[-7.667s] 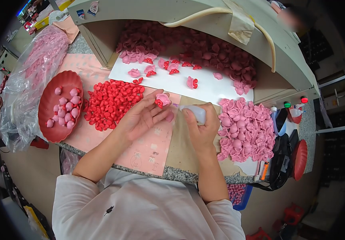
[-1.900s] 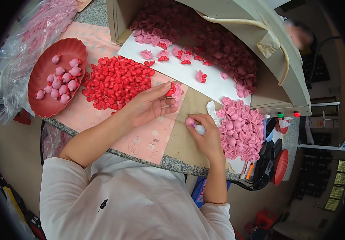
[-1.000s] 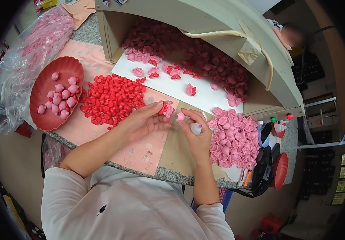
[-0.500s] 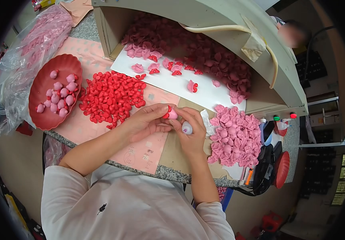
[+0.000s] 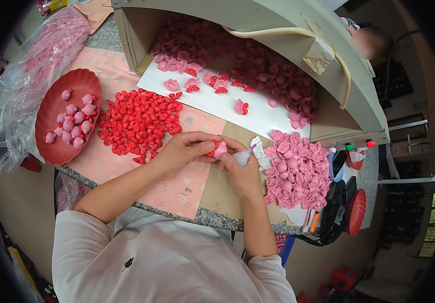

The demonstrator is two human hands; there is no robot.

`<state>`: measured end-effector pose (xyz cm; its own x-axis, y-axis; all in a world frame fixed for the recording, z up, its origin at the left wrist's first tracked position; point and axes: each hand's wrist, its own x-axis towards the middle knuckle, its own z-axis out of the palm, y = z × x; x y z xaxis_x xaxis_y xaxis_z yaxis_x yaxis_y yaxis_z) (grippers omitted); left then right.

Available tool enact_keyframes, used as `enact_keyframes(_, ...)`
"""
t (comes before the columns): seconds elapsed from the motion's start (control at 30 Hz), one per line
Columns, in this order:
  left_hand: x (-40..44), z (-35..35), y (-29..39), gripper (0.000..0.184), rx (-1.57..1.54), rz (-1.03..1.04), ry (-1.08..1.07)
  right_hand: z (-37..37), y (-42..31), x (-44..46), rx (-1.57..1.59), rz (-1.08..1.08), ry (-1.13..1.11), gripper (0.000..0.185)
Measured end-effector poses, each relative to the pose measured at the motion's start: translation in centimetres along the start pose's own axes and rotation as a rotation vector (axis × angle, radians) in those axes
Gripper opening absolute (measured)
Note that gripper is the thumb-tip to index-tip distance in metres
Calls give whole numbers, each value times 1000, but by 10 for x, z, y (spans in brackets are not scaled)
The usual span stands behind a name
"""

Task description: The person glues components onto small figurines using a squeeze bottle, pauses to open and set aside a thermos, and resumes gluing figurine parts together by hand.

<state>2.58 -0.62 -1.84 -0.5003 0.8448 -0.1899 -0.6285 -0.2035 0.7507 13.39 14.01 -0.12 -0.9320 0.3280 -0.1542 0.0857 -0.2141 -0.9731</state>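
Note:
Over the brown sheet [image 5: 221, 194], my left hand [image 5: 189, 151] pinches a small pink piece with a red part on it [image 5: 220, 150]. My right hand [image 5: 241, 169] presses the same piece from the other side. A small translucent bottle [image 5: 240, 157] is also held in my right hand, its purple tip pointing up and right. Left of my hands is a pile of red pieces [image 5: 139, 121]; right of them lies a pile of pink petal-like pieces [image 5: 296, 171]. White crumpled tissue [image 5: 260, 153] is beside my right hand.
A red dish [image 5: 46, 108] holds pink pieces with red parts. On white paper [image 5: 197, 103] under the grey hood [image 5: 359, 76] lie several pink-and-red pieces, with a pink heap behind. Pens [image 5: 315, 221] and a black bag [image 5: 332, 217] are at right. Another person [image 5: 369, 43] is beyond the hood.
The separate pink pieces in my two hands have come together into one held piece. My right hand has closed in on my left, and the bottle has turned within it.

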Motion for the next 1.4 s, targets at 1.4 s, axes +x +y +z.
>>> enact_keyframes(1.4,-1,2,4,24,347,239,-30,8,11,-2,-89,-182,74,38)
